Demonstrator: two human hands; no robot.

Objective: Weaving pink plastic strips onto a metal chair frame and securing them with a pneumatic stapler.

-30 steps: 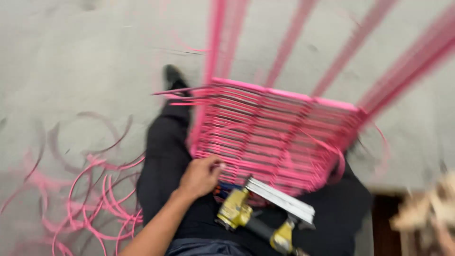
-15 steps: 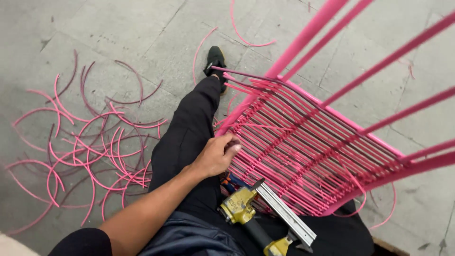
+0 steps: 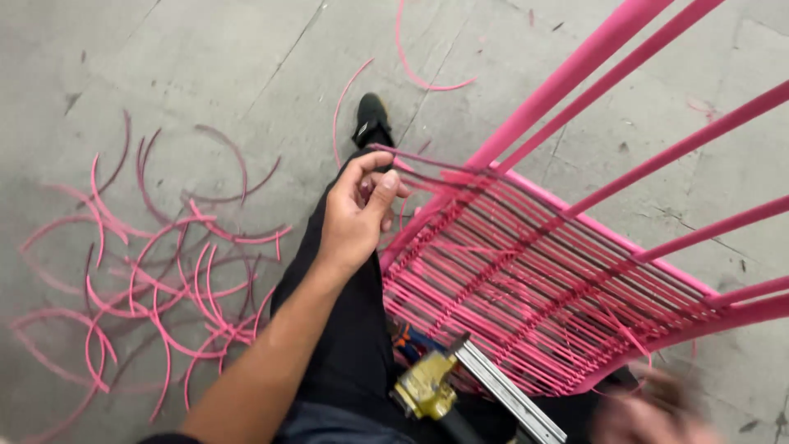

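Beside the pink chair frame (image 3: 542, 271), left hand (image 3: 357, 215) pinches a strand end (image 3: 411, 154); right hand (image 3: 657, 411) blurred, grip unclear.

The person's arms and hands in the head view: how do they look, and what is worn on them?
The left hand is bare: no glove, ring or watch shows. The forearm behind it is also uncovered up to the lower picture edge, where only a dark sleeve edge appears. The right hand is a blur at the bottom right corner; it seems bare, but details cannot be told. The person wears black trousers.
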